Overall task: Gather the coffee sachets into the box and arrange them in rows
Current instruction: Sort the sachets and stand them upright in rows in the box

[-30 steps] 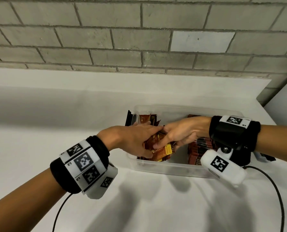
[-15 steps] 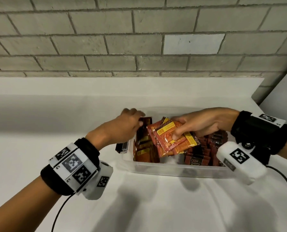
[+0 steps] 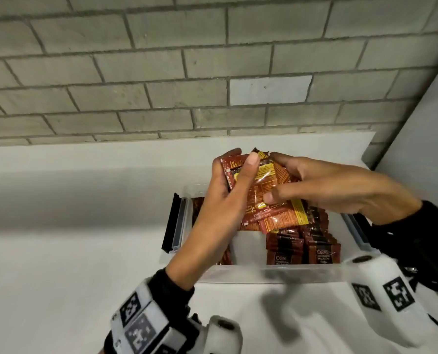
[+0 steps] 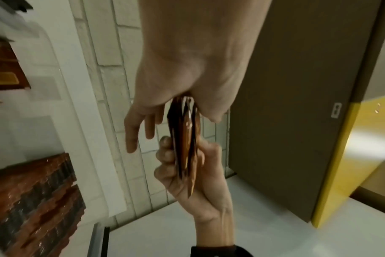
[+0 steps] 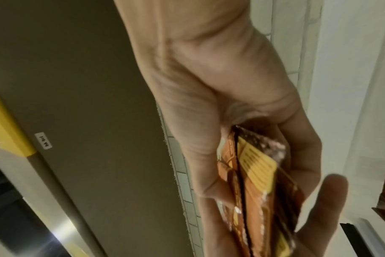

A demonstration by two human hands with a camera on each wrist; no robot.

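Both hands, left and right, gripping one bundle of red-orange foil coffee sachets above clear plastic box on white worktop.

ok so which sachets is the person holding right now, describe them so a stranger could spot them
Find the clear plastic box on the white counter below the brick wall. Raised above it, the left hand and right hand both grip a fanned bundle of orange sachets. Its yellow panels set it apart from the dark sachets standing in rows inside.
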